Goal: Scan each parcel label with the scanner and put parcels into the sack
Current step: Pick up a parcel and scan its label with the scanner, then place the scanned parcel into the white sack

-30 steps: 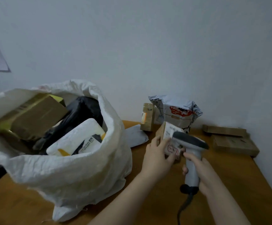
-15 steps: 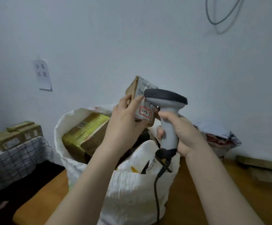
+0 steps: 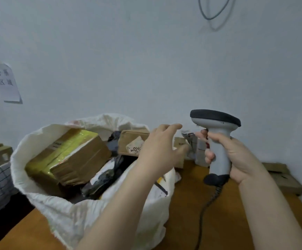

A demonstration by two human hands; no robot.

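Released, the small brown cardboard parcel (image 3: 130, 141) perches beyond the empty, spread left hand (image 3: 158, 152) atop the overfull white woven sack (image 3: 65, 213) and could tumble out; right hand (image 3: 240, 156) clamps the grey plastic scanner (image 3: 217, 126).

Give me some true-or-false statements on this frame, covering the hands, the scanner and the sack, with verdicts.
1. The right hand grips the scanner by its handle. True.
2. The left hand holds a parcel. False: its fingers are loose and hold nothing, above the sack.
3. The sack is empty. False: it holds parcels, among them a box with yellow tape.
4. The sack stands on a wooden table. True.
5. The scanner is cordless. False: a cable runs down from its base.
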